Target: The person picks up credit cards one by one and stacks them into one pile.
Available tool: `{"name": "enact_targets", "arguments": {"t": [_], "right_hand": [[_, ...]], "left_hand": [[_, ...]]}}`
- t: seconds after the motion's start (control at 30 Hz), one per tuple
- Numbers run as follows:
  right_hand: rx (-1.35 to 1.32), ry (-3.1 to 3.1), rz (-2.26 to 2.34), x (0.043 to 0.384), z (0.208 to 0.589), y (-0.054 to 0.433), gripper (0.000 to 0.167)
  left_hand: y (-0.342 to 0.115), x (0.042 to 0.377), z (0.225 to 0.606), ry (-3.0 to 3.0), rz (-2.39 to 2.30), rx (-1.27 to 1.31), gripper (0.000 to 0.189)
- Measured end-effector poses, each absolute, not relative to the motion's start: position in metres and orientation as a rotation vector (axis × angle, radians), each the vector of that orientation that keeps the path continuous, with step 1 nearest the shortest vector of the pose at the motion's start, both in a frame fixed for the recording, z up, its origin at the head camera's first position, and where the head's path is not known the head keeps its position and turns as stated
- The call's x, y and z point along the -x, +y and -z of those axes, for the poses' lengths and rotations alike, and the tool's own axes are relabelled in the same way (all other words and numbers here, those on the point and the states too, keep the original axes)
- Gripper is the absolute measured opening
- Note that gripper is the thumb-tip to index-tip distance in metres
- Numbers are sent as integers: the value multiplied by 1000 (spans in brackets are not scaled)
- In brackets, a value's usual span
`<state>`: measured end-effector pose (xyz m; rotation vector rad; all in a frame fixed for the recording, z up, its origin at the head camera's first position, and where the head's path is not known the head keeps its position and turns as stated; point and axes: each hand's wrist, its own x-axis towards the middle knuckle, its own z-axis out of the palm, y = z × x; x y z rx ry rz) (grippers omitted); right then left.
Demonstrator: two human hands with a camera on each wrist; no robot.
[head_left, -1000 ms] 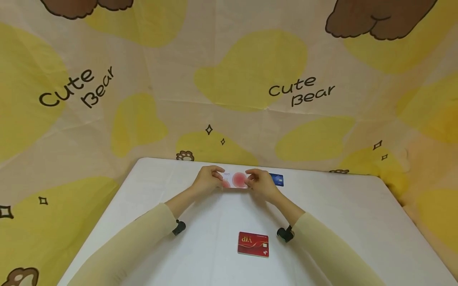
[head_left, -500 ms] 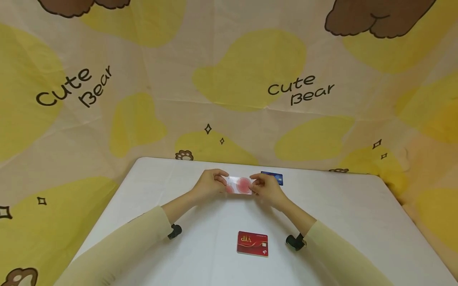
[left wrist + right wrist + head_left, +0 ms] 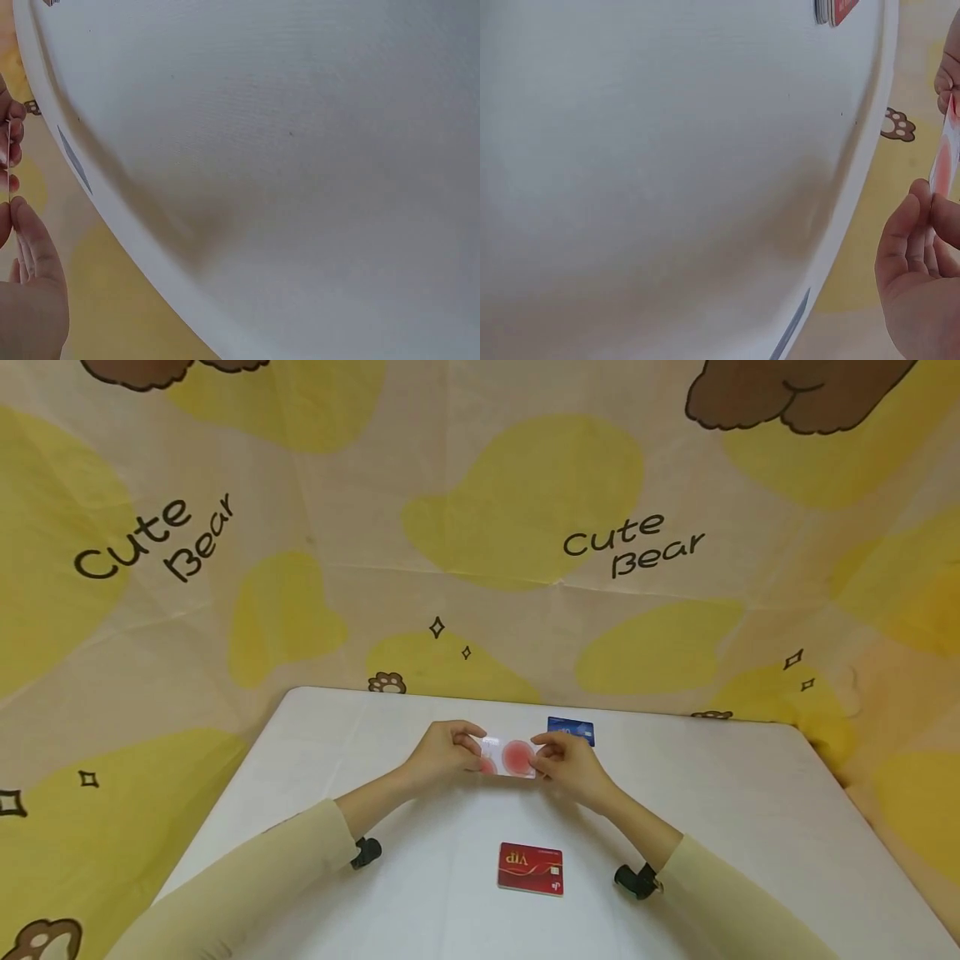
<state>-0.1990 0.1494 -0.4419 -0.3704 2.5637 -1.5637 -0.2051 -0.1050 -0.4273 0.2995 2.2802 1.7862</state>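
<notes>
A white card with pink-red circles (image 3: 517, 758) is held up above the table between both hands. My left hand (image 3: 442, 754) pinches its left end between thumb and fingers. At the right end, my right hand (image 3: 573, 768) pinches it the same way. The right wrist view catches the card (image 3: 945, 161) at a steep angle, with the right hand (image 3: 915, 270) gripping its lower end. In the left wrist view it shows edge-on as a thin line beside the left hand (image 3: 37, 270).
Behind the right hand a blue card (image 3: 572, 728) lies near the table's far edge. A stack of cards topped by a red VIP card (image 3: 530, 869) sits on the white table (image 3: 420, 893) nearer me. A patterned cloth (image 3: 495, 527) hangs behind the table.
Both hands have drawn the white card slightly nearer and to the right. The blue card, partly hidden by the right hand before, now shows more fully.
</notes>
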Motion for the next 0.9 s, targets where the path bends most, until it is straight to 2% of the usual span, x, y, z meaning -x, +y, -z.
{"name": "enact_targets", "arguments": {"t": [0.63, 0.9], "right_hand": [[381, 2519, 1559, 166, 440, 168, 31], [370, 2463, 1587, 152, 438, 175, 33]], "left_hand": [[-97, 177, 424, 2244, -1746, -294, 40], [-94, 167, 426, 2230, -1695, -338, 46]]}}
